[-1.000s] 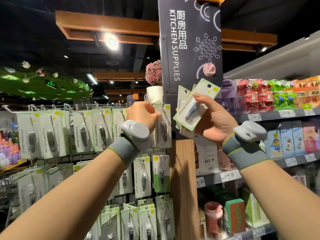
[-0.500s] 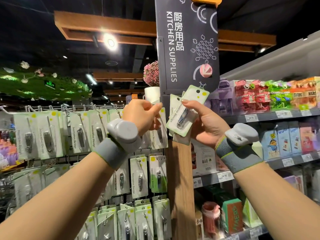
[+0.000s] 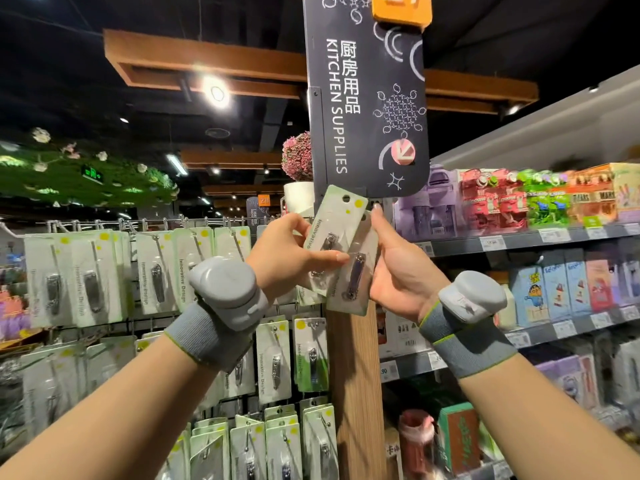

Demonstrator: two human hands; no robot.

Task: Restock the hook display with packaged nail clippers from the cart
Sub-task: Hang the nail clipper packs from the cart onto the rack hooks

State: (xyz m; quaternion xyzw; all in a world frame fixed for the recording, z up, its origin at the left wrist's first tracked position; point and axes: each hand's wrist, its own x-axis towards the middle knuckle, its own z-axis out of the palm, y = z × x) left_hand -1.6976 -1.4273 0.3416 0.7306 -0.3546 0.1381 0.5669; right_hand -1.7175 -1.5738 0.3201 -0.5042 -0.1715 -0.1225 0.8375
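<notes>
With the left hand pinching the front white-and-green carded nail clipper pack off the stack gripped, apparently, in the right hand's fingers, peel it free singly before seeking a hook.

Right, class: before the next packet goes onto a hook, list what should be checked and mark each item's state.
1. Top packet pinched by left hand: ok.
2. Remaining stack held in right hand: ok.
3. Packet's hang hole unobstructed: ok.
4. Top packet fully separated from stack: not ok, they overlap.
5. Packet lined up with a hook in the top hook row: not ok.
6. Free space on target hook: cannot tell.
</notes>
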